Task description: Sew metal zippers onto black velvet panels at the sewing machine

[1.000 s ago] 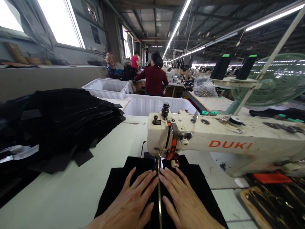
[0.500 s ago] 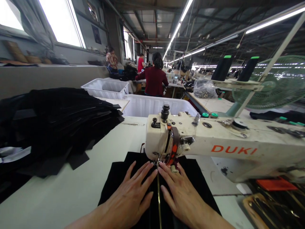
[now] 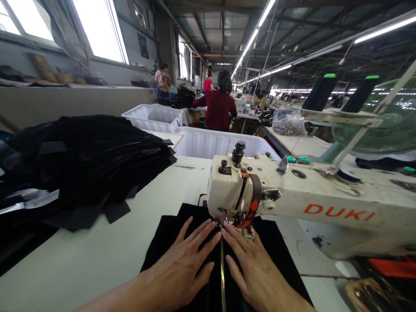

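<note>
A black fabric piece (image 3: 169, 234) lies under the head of a white sewing machine (image 3: 224, 186) marked DUKI. Down its middle runs a gold zipper (image 3: 222, 277), lined up with the presser foot. My left hand (image 3: 185, 260) rests flat on the fabric left of the zipper, fingers spread and tips close to the foot. On the other side, my right hand (image 3: 250, 264) lies flat with its fingers stretched towards the needle area. Both hands press on the cloth without gripping it. The needle itself is too small to make out.
A large stack of black fabric pieces (image 3: 81, 160) covers the table's left side. White plastic bins (image 3: 214, 143) stand behind the table. At right are thread cones (image 3: 320, 93), a green fan (image 3: 390, 117) and a tray of zippers (image 3: 364, 299). A co-worker (image 3: 217, 106) stands further back.
The whole view has shifted, so the machine, fabric and stack appear slightly further right. Both hands keep nearly the same flat pose on the fabric beside the zipper.
</note>
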Available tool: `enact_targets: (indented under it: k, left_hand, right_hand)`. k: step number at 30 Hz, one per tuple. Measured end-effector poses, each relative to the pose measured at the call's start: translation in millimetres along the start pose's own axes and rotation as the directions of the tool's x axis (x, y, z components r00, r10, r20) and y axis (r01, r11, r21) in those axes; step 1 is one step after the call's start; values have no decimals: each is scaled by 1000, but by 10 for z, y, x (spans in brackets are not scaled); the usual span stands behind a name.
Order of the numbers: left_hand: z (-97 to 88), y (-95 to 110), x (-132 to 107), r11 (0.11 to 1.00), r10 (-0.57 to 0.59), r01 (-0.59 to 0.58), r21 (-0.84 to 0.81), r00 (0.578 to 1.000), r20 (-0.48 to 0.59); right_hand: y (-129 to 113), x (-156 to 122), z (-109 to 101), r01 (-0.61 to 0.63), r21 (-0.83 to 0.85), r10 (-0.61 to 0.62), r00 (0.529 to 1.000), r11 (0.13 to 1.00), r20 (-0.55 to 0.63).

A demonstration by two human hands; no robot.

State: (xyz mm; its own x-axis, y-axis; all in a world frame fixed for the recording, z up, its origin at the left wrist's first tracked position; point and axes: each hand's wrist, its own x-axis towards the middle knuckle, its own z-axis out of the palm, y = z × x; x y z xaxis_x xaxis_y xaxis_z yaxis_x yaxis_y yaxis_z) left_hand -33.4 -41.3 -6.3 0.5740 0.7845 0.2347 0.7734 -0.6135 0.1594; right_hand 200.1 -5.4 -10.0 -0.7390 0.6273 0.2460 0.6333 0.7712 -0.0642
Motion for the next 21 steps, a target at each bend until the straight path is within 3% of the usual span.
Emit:
enact_targets:
  k: [8,11,15,18,21]
  left_hand:
    - [-25,-57,94,999,-12,10,31,999,37]
    - [-68,34,48,997,-58,55,44,997,52]
    - [-174,456,-318,998,-53,54,-10,995,80]
    - [-163,774,-672,996,-17,20,-87,999,36]
    - [-107,836,-848,987,-73,62,-147,995,-69]
  right_hand:
    - [13,108,-63,-29,64,26,999,998,39]
    - [-83,65,-139,-66,68,64,997,995,41]
    - [-342,-278,-260,-145,193,137,989,971,56]
    - [-530,-588,-288,-95,319,82,995,943,55]
    - [-590,-737,-237,-13,352,3,1000,936,31]
